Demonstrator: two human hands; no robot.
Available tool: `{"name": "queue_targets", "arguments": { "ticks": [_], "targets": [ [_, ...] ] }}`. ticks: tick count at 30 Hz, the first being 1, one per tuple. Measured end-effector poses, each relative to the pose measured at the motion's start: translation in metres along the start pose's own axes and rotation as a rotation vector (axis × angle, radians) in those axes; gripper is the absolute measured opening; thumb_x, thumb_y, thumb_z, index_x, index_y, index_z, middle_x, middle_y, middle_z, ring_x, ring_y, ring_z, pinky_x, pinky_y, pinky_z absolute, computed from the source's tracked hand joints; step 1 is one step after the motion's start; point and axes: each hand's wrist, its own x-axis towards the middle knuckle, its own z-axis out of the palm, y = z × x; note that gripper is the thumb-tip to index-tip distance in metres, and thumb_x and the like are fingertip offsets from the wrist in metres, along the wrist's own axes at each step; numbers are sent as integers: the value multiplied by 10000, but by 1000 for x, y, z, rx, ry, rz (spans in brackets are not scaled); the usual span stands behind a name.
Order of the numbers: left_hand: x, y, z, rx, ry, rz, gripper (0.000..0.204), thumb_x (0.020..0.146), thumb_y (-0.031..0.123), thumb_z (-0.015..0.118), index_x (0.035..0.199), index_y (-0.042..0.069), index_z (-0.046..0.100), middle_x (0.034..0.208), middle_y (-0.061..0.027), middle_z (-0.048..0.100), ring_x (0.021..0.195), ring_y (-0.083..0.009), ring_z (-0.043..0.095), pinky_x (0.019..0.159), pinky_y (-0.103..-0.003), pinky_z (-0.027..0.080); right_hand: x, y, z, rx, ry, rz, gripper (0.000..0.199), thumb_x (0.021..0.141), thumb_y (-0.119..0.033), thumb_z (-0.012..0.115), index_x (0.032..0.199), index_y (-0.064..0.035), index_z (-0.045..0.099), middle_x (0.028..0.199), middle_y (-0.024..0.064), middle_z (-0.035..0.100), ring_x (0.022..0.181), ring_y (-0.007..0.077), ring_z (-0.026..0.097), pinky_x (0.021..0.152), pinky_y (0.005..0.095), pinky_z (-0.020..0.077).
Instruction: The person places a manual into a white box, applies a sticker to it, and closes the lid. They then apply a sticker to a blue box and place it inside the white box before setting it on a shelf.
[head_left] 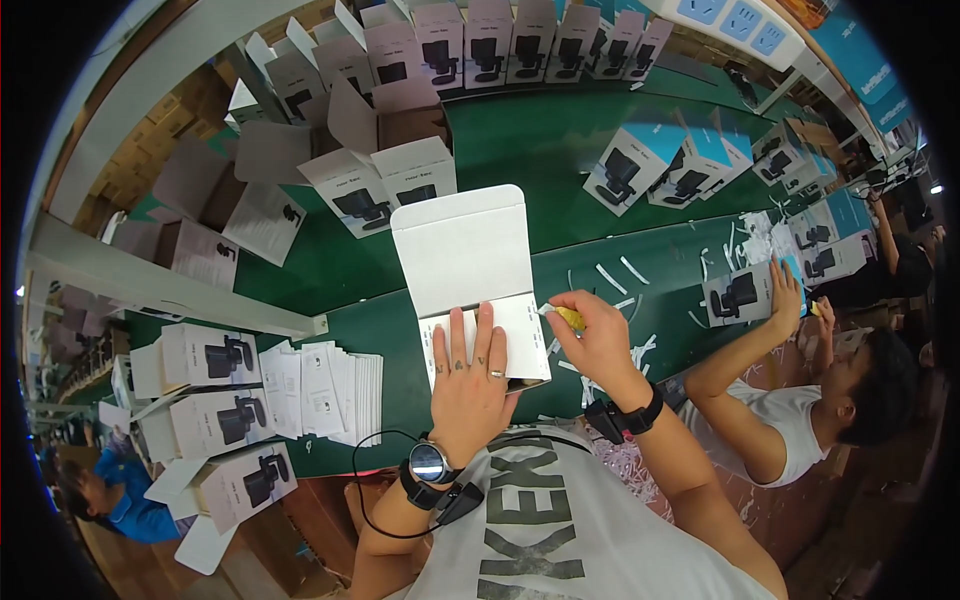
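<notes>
In front of me is a white cardboard box [520,335] with its long lid flap [462,255] standing open away from me. My left hand [468,385] lies flat on the box's inner white panel, fingers spread and pointing away. Just right of the box, my right hand [603,342] is closed around a small yellow object [571,317]. Its exact kind is hard to make out, and a pale tip beside it comes close to the box's right edge.
Stacked paper leaflets [345,392] and open printed boxes [215,420] lie to the left. More open boxes [400,175] line the far side, with closed blue-topped boxes [630,165] at the far right. Paper strips [640,350] litter the green table [500,135]. A co-worker [770,420] handles a box.
</notes>
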Motion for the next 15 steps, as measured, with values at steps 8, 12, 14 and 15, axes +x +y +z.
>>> {"name": "queue_targets", "arguments": {
  "ticks": [8,12,14,15],
  "targets": [
    [0,1,0,4,-13,8,902,736,292,874,1448,-90,473,1682,-289,278,1529,-571,240,1245,-684,168,-12,-1,3,341,-206,212,198,923,-103,789,1077,-13,702,955,74,751,810,142,712,724,282,558],
    [0,1,1,1,-21,10,898,739,296,870,1448,-90,477,1686,-282,279,1529,-570,243,1244,-686,171,-16,-9,1,351,-207,140,224,915,-84,801,1096,-17,687,942,19,723,832,81,669,726,241,538],
    [-3,0,1,3,2,24,899,738,301,868,1449,-89,481,1687,-278,279,1529,-571,242,1245,-686,172,-20,-10,-3,299,-188,65,236,912,-78,805,1105,-19,682,938,0,712,838,63,653,726,227,530],
    [-2,0,2,3,10,27,899,738,303,867,1450,-89,483,1688,-277,279,1529,-571,242,1245,-685,172,-26,-4,-8,448,-131,172,253,910,-84,807,1118,-18,679,933,0,707,831,60,643,719,225,522]
  ]
}}
